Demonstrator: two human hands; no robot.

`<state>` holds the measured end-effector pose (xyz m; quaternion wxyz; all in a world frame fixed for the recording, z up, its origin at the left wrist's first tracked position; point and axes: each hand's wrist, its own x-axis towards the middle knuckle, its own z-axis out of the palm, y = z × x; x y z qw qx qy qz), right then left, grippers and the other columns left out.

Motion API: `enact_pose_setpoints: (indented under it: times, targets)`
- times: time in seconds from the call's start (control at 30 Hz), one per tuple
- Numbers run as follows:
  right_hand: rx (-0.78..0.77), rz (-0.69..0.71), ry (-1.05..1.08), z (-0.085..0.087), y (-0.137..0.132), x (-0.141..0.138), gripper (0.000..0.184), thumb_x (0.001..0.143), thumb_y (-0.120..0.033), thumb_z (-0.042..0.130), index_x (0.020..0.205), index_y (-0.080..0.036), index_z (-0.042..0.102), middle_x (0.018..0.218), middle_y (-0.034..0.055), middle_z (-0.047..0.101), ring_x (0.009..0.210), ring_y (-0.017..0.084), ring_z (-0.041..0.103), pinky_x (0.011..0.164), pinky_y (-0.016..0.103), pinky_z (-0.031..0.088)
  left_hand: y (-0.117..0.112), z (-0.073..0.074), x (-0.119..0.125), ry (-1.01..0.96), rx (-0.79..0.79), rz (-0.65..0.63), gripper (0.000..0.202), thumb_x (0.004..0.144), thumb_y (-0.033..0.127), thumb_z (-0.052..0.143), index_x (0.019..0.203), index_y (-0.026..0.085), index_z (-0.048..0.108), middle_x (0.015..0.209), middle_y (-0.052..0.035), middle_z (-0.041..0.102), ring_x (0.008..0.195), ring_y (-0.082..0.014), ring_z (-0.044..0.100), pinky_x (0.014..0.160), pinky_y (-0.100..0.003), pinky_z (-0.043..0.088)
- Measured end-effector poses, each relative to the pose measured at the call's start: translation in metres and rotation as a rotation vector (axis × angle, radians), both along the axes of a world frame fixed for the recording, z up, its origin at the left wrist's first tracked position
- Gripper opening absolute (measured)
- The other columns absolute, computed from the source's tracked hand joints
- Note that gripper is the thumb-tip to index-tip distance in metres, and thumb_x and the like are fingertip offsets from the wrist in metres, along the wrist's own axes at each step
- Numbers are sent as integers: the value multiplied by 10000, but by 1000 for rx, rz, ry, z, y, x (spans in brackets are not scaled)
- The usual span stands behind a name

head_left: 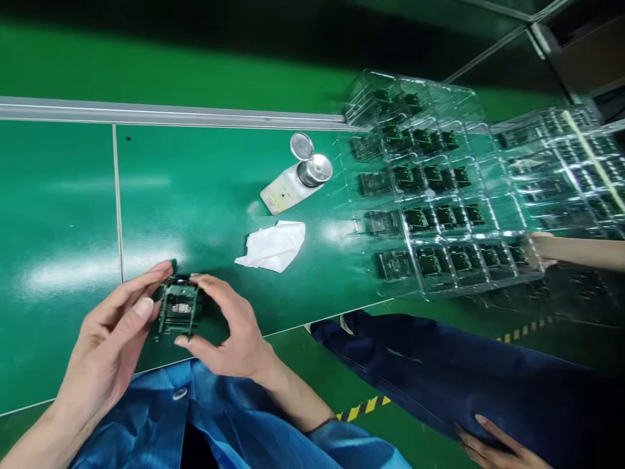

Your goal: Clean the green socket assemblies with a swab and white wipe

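Closest in, above the lap of a blue smock (219, 423), the person holds a small green circuit board (178, 311) between both hands, just over the near edge of the bench (58, 215), towards its left end. The left hand (112, 332) comes at it from the left, fingers long and loosely fanned, with thumb and forefinger tip pinching the board's left side. The right hand (229, 335) is curled round from the right, thumb under the near edge and forefinger hooked over the far one, so it has the fuller grip. The board sits face up and a little tilted, its longer side seeming to run away from the person; both hands touch it, neither is nearer.

Further along the near edge is the dark blue clothing (439, 371) of another person, with a hand of theirs (493, 443) resting on it. Mid-bench lies a crumpled white cloth (273, 246), and beyond it a tipped bottle (288, 190) with a metal cap. To the right stand clear trays (439, 202) of similar boards, a second forearm (576, 251) reaching their corner; at the far edge runs a metal rail (170, 116)
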<state>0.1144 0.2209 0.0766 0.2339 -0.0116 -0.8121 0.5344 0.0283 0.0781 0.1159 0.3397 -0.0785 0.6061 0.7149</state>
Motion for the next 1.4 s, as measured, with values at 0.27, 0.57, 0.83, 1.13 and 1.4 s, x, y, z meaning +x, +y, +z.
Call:
enact_pose_setpoints:
  times: [0.27,0.57,0.83,1.13,1.4]
  targets:
    - [23,-24,-68,3,6,2,624,826,-299,713,1372,-190,431,1243,150,599,1153,283,590,972,455,537,-10,-14,3,-191,-10,6,345,807,389,712,1126,256,706,1264,-88,647,1183,-282,594,1015,-398,497]
    - [-24,97,-70,3,9,3,677,864,-351,710,1427,-200,366,1409,172,443,1339,287,429,1108,493,414,-21,-15,3,10,-50,-114,598,722,288,814,1277,298,593,1234,-75,654,1128,-220,627,887,-225,544]
    - [-355,187,-292,3,6,8,833,892,-526,636,1513,-194,191,1346,140,539,1222,228,564,1056,385,481,-22,-21,13,389,-49,-191,730,794,169,725,1431,330,406,1389,-65,547,1259,-193,548,1073,-257,439]
    - [58,107,70,-6,18,4,638,899,-108,586,1455,-224,296,1409,150,458,1350,257,427,1111,479,431,-19,-21,-21,689,65,-626,623,878,191,625,1443,318,393,1484,-15,453,1384,-158,399,1115,-200,341]
    - [265,81,206,-12,24,13,512,979,-178,510,1433,-217,275,1390,157,451,1351,215,424,1109,453,446,-5,-22,-37,868,8,-799,439,914,254,565,1332,379,512,1413,10,531,1315,-176,493,1071,-241,420]
